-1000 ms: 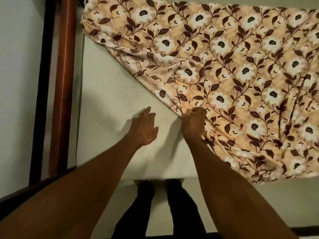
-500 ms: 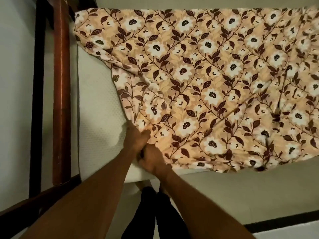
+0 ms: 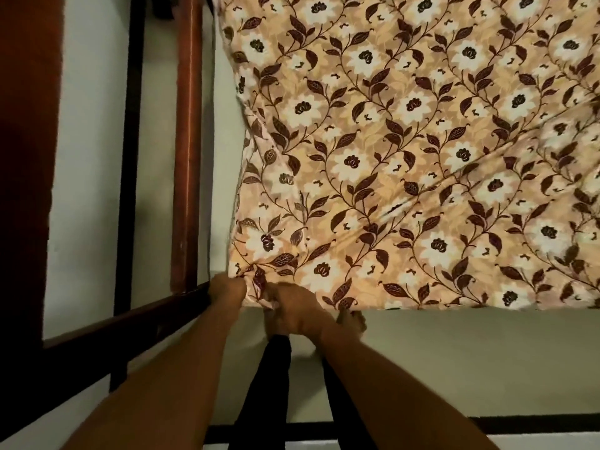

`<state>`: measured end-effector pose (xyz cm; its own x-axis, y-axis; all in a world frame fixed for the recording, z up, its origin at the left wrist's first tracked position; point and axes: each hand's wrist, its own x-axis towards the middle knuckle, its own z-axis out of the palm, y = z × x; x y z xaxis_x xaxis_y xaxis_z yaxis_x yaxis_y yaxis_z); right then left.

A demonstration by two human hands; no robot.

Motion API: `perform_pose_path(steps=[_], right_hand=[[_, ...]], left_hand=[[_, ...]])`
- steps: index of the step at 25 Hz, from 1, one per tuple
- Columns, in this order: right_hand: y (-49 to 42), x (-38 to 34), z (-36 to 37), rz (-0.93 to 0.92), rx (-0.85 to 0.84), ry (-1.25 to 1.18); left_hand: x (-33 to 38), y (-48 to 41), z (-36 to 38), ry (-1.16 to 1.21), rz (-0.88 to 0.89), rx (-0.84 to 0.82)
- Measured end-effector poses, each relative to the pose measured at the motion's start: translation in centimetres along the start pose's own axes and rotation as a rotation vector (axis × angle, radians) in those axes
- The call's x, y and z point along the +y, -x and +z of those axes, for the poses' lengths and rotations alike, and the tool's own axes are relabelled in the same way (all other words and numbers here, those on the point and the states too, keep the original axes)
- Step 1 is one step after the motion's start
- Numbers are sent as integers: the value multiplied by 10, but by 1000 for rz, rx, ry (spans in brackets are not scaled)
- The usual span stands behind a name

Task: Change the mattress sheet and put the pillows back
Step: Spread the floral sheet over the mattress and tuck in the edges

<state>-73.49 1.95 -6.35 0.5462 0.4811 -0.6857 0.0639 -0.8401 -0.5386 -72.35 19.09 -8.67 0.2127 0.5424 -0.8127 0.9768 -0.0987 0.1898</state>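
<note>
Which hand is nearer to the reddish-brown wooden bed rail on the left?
The left hand. It grips the floral bedsheet corner close beside the reddish-brown wooden bed rail's near end. The right hand holds the sheet's near edge farther right, with the left hand between it and the rail.

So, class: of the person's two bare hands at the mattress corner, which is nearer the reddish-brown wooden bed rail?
The left hand, gripping the floral peach bedsheet beside the reddish-brown wooden rail; the right hand is farther.
</note>
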Motion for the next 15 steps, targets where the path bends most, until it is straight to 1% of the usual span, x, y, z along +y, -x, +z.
perform_pose_path(steps=[2, 4, 6, 7, 8, 9, 10, 11, 12, 13, 15], right_hand=[[0, -17, 14, 35, -17, 81], [-7, -24, 20, 9, -23, 142], [-12, -26, 18, 16, -93, 120], [-13, -27, 14, 41, -122, 64], [-16, -26, 11, 74, -118, -44], [-19, -26, 7, 120, -71, -183], [-23, -25, 4, 168, 12, -307], [-27, -27, 2, 220, 124, -392], [-30, -30, 1, 264, 263, -420], [-31, -33, -1, 317, 391, -425], [-36, -34, -4, 381, 585, -491]], left_hand=[[-14, 0, -1, 363, -223, -7], [-15, 8, -2, 590, -356, -4], [-9, 22, -4, 742, -427, 22], [-4, 31, -5, 783, -442, 40], [0, 40, -8, 757, -423, 94], [2, 47, -7, 645, -344, 201], [4, 54, -7, 458, -185, 328], [4, 64, -7, 248, 48, 392], [2, 71, -5, 28, 299, 422], [1, 76, -2, -126, 500, 427], [6, 78, 2, -284, 752, 375]])
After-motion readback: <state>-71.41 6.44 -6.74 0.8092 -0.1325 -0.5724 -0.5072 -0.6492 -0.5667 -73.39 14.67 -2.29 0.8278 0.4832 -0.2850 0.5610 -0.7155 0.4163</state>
